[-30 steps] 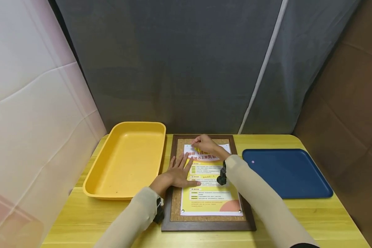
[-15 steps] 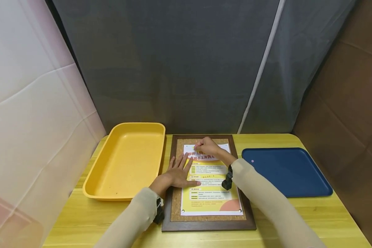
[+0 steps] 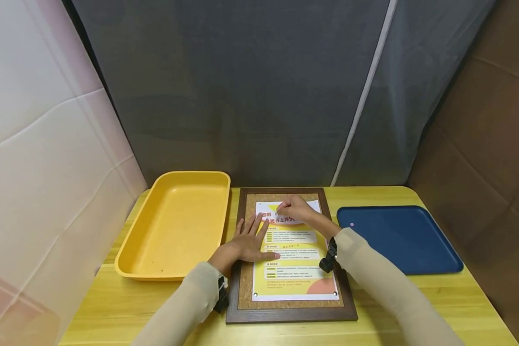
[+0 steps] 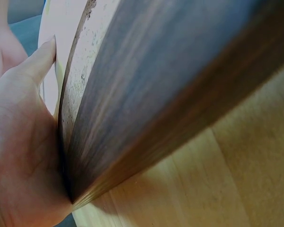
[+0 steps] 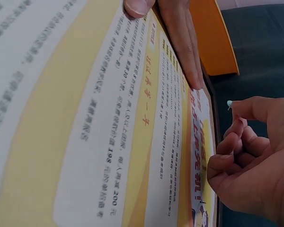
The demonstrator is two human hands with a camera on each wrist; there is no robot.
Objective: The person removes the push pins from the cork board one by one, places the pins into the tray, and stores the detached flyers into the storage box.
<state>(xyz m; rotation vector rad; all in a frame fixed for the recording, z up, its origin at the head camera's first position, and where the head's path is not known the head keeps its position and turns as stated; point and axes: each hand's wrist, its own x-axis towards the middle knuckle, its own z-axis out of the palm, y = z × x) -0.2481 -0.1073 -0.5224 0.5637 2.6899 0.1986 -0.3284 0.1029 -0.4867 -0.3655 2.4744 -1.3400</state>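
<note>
A printed yellow-and-white poster (image 3: 291, 283) lies on a cork board (image 3: 245, 288) with a dark wooden frame (image 3: 291, 315). My left hand (image 3: 247, 242) rests flat with spread fingers across the frame's left side and the poster; the left wrist view shows its palm edge (image 4: 23, 137) against the frame. Over the poster's top part, my right hand (image 3: 297, 209) pinches a small pale-headed pushpin (image 5: 229, 103) at its fingertips, seen in the right wrist view. That hand covers part of the red heading. Round metallic tacks (image 3: 335, 294) sit at the poster's bottom corners.
A deep yellow tray (image 3: 131, 230) stands left of the board. To the right is a shallow blue tray (image 3: 406, 240) with a tiny pink pin (image 3: 352, 224) near its left edge. A grey curtain (image 3: 233, 96) hangs behind the wooden table (image 3: 125, 312).
My right hand has moved to the right and slightly toward me above the poster's heading, uncovering more of its top left. The left hand has stayed in place.
</note>
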